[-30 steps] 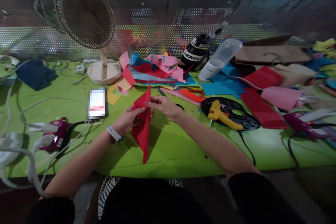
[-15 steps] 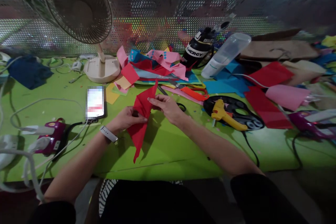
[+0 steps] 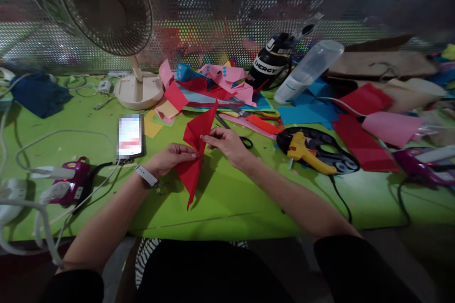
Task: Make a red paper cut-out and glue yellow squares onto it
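Note:
Between my hands is a folded piece of red paper (image 3: pixel 190 176), held up over the green table (image 3: pixel 234 199). It is creased at its middle and tapers to a point at the top and the bottom. My left hand (image 3: pixel 174 157) pinches it from the left, thumb and fingers closed near the central crease. From the right, the thumb and index finger of my right hand (image 3: pixel 223 142) grip its right edge a little higher up. Black-handled scissors (image 3: pixel 246 142) lie just behind my right hand, their blades partly hidden.
A phone (image 3: pixel 130 136) lies left of my hands, a fan (image 3: pixel 138 89) behind it. Coloured paper (image 3: pixel 213 87) is piled at the back. A yellow glue gun (image 3: pixel 305 154) rests on a black tray to the right, near a black bottle (image 3: pixel 268 64). Power strips (image 3: pixel 73 180) and cables flank both sides.
The red paper is turned slightly more upright, its lower tip raised and shifted right. My left fingers have bent in closer to the crease. Both hands keep their hold.

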Demonstrator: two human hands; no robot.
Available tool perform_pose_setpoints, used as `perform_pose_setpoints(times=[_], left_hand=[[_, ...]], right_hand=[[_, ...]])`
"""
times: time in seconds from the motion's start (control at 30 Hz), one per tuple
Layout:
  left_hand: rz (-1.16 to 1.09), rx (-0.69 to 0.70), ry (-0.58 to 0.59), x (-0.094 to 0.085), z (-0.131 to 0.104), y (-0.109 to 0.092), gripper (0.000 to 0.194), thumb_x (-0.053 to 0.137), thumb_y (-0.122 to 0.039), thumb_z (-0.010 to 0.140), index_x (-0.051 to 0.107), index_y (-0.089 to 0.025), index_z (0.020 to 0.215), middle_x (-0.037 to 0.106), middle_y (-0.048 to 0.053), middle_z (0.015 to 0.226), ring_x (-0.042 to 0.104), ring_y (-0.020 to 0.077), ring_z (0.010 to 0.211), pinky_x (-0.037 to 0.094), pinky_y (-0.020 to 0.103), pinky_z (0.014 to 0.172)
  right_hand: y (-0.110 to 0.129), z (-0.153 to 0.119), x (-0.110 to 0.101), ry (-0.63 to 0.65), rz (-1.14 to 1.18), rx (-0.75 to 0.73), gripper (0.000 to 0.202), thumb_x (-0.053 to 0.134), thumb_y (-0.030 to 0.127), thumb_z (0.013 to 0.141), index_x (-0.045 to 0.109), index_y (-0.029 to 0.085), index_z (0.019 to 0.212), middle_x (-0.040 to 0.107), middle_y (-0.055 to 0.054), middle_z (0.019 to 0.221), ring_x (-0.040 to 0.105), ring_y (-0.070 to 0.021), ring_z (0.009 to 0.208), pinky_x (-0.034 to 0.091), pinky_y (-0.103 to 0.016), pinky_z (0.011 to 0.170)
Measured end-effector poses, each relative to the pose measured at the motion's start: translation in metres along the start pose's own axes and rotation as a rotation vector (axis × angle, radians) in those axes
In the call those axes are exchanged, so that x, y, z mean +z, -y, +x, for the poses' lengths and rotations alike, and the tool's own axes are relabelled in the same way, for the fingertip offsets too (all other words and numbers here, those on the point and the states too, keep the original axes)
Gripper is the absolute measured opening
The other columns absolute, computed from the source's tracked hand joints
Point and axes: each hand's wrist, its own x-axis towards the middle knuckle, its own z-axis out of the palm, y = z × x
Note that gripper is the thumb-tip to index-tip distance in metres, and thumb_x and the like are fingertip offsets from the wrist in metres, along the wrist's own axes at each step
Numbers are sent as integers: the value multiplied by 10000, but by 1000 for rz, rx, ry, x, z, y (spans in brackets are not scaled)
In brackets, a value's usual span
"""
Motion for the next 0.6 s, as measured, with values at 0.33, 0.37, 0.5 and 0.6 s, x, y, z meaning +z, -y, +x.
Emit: perform_pose_setpoints(times=[0.33, 0.37, 0.5, 0.6], left_hand=[[91, 79, -34, 5, -1, 5, 191, 814, -328, 672, 736, -154, 679, 700, 29, 652, 560, 78, 539, 431, 206, 540], [99, 88, -36, 5, 0, 6, 190, 816, -326, 671, 735, -154, 668, 698, 30, 642, 558, 79, 532, 430, 207, 536], [129, 99, -57, 4, 2, 10, 185, 816, -326, 669, 744, -156, 670, 703, 38, 640, 561, 84, 525, 437, 213, 540], [91, 89, -46, 6, 0, 8, 170, 816, -314, 675, 741, -161, 680, 701, 28, 642, 554, 77, 518, 441, 212, 546]], right_hand=[[-3, -7, 7, 0, 18, -29, 403, 834, 509, 543, 601, 189, 621, 572, 43, 532, 531, -94, 490, 434, -254, 531], [-4, -7, 8, 7, 17, -29, 401, 832, 510, 545, 604, 189, 618, 575, 42, 528, 529, -93, 490, 431, -253, 532], [-7, -7, 7, 19, 3, -49, 376, 821, 500, 575, 614, 190, 623, 589, 39, 535, 533, -94, 499, 433, -256, 544], [-9, -7, 6, 9, -10, -82, 344, 815, 473, 604, 623, 188, 627, 596, 35, 531, 532, -95, 495, 424, -254, 538]])
